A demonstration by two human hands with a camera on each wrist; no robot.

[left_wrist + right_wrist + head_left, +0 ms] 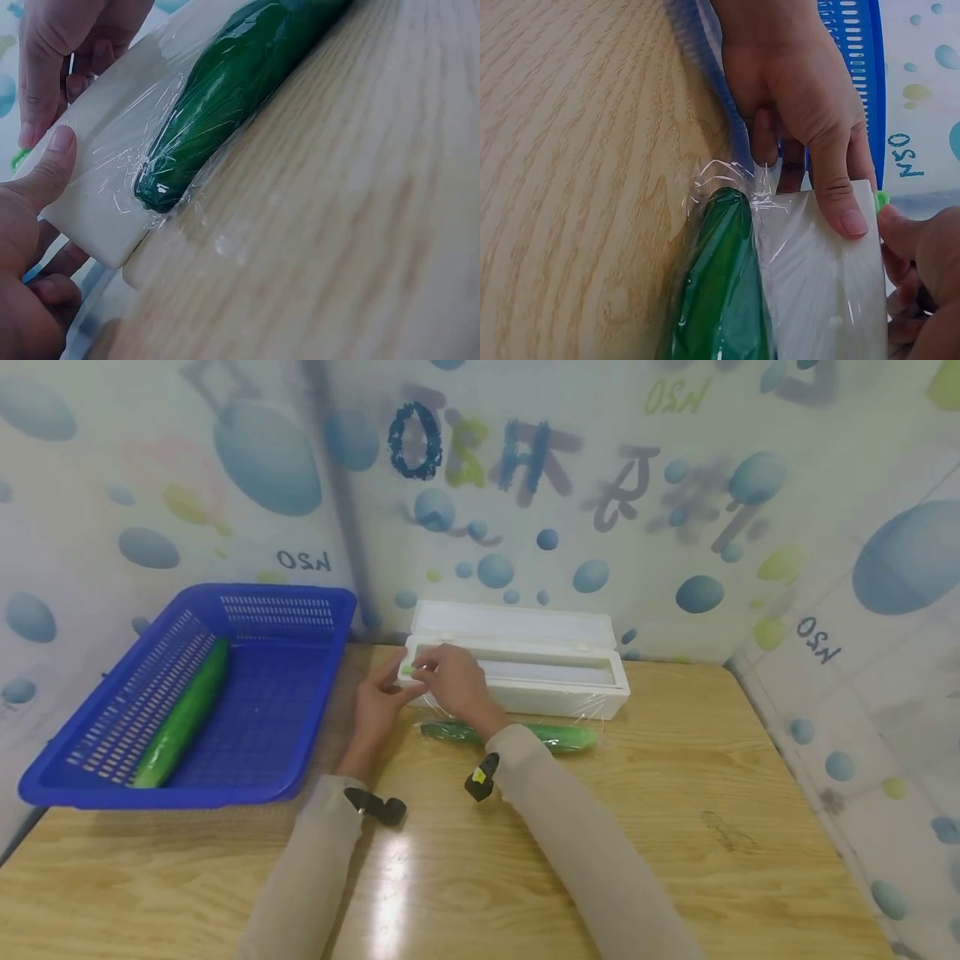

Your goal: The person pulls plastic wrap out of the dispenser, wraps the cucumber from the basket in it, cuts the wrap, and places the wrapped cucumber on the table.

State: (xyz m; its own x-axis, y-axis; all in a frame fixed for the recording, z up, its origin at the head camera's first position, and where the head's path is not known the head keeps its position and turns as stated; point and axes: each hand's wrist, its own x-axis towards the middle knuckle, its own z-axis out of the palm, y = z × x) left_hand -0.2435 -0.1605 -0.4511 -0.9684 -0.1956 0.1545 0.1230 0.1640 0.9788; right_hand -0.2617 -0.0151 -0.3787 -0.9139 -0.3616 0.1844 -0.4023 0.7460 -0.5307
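Observation:
A white cling film box (pixel 540 700) stands near the wall with its lid (pixel 513 623) tipped back and a roll inside. My left hand (pixel 377 703) grips its left end, thumb on the front edge in the left wrist view. With thumb and fingertips, my right hand (pixel 456 681) pinches a small green slider (pixel 883 199) at the box's top left edge. Clear film runs down over the box's front onto a cucumber (pixel 217 105), which lies along the front of the box, partly behind my right wrist in the head view.
On the left stands a blue plastic basket (pixel 288 785) with slotted sides, holding another cucumber (pixel 183 718). The wooden table (pixel 675 827) meets a wall patterned with blue bubbles at the back and right.

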